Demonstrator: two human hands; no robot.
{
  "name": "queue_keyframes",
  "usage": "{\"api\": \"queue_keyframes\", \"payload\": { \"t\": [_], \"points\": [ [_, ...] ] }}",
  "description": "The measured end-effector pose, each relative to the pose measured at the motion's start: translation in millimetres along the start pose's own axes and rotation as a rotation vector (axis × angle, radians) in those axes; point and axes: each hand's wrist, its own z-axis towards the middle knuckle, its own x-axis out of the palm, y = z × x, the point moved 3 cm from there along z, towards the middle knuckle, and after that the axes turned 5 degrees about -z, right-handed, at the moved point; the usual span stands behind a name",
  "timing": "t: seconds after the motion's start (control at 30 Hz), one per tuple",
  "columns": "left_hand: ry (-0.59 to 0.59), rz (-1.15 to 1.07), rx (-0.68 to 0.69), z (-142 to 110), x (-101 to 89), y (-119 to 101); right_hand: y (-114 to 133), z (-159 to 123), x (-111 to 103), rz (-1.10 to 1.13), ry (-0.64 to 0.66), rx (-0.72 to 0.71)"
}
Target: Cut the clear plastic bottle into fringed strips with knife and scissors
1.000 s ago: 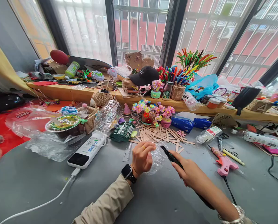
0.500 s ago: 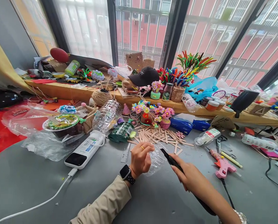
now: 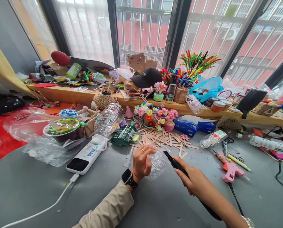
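Observation:
My left hand, wearing a ring and a watch, has its fingers curled at a clear, ridged plastic bottle piece, apparently gripping its left side. Just right of this plastic, my right hand is wrapped around a long, slim black tool. The tool's tip points up and left, close to the plastic but apparently apart from it. Its other end shows below my right forearm; the hand hides the middle, and I cannot tell its exact kind. A clear ruler lies left of my left hand.
Wooden craft sticks spread beyond my hands. To the right lie a pink glue gun with a cord, a clear bottle and scissors. A white corded device and a lidded bowl stand left.
The view has shifted slightly. Both hands keep almost the same pose, with the black tool still beside the plastic piece.

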Motion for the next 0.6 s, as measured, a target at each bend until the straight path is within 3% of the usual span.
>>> {"api": "queue_keyframes", "payload": {
  "t": [0.23, 0.6],
  "points": [
    [-0.007, -0.006, -0.012, 0.4, -1.7, -0.4, -8.1, -6.6, -11.9, 0.022, -0.076, 0.011],
    [-0.011, 0.007, -0.016, 1.8, -2.7, -1.9, 7.3, -0.3, -4.5, -0.030, -0.023, -0.018]
  ]
}}
